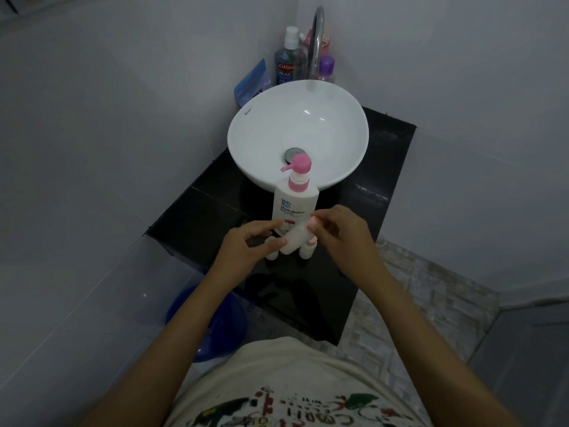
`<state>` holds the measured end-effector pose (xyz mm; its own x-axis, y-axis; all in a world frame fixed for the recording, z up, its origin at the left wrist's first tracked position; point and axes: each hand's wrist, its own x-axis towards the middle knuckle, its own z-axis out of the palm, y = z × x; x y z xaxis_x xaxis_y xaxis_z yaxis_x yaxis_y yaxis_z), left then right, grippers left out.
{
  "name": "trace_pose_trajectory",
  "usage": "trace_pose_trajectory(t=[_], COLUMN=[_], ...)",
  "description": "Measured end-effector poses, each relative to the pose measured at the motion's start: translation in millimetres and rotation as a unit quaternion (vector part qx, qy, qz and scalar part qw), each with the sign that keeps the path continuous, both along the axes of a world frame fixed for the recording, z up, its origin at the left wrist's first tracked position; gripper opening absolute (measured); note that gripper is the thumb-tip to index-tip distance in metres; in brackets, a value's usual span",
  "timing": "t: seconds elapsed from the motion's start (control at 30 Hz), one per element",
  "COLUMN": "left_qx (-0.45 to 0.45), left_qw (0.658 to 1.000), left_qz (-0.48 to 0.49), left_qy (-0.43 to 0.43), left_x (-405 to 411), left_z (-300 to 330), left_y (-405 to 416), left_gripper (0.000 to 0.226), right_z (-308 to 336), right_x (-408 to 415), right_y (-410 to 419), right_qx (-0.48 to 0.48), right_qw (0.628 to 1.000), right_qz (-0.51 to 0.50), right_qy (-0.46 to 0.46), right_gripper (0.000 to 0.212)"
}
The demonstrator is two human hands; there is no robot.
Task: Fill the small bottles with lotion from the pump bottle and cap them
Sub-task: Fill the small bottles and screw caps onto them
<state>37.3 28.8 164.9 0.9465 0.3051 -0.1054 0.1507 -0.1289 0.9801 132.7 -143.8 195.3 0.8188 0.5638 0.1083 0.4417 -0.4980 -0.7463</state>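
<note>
Got one small bottle (295, 238) tilted in my left hand (246, 246), right hand (337, 231) pinching its pink cap end, just over the black surface (197, 217) right in front of the pump bottle (294, 200) by the sink (243, 131).

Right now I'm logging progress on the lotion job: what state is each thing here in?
Pump bottle: upright on the counter, pink pump on.
Held small bottle: tilted, in the grip of the left hand.
Right hand: fingertips at that bottle's pink cap end.
Standing small bottles: upright below the hands, partly hidden.
Sink: looks dry.
Faucet: no water running.
</note>
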Motion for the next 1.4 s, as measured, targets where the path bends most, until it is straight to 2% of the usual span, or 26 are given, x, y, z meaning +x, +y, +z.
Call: trace_pose_trajectory(t=[0.1,0.23,0.43,0.63,0.73,0.83,0.97,1.17,1.27,1.4], left_qx=[0.021,0.048,0.075,0.109,0.112,0.109,0.108,0.101,0.075,0.049], left_qw=[0.999,0.996,0.992,0.988,0.987,0.989,0.989,0.990,0.993,0.994], left_qz=[0.037,0.056,0.043,0.028,0.019,0.013,-0.001,-0.003,0.010,0.033], left_qy=[0.012,0.047,0.093,0.107,0.110,0.101,0.097,0.097,0.095,0.091], left_x=[-3,-5,-2,9,15,19,22,22,17,8], left_z=[-13,-39,-72,-87,-91,-95,-96,-98,-93,-82], left_y=[12,23,27,28,26,26,24,26,27,30], left_gripper=[0.037,0.038,0.046,0.052,0.052,0.048,0.039,0.033,0.033,0.033], right_z=[-10,-27,-46,-67,-72,-71,-66,-60,-67,-88], right_x=[9,17,22,23,22,21,21,23,28,33], right_y=[5,15,36,45,44,43,38,6,-22,-53], right_qx=[-0.099,-0.202,-0.252,-0.302,-0.291,-0.306,-0.270,-0.183,-0.193,-0.280], right_qw=[0.992,0.965,0.945,0.925,0.929,0.925,0.941,0.977,0.978,0.957], right_qz=[0.025,0.077,0.124,0.160,0.160,0.160,0.136,0.023,-0.043,-0.073], right_qy=[-0.071,-0.148,-0.165,-0.166,-0.160,-0.161,-0.152,-0.103,-0.065,0.017], right_gripper=[0.032,0.030,0.033,0.022,0.014,0.028,0.039,0.033,0.034,0.038])
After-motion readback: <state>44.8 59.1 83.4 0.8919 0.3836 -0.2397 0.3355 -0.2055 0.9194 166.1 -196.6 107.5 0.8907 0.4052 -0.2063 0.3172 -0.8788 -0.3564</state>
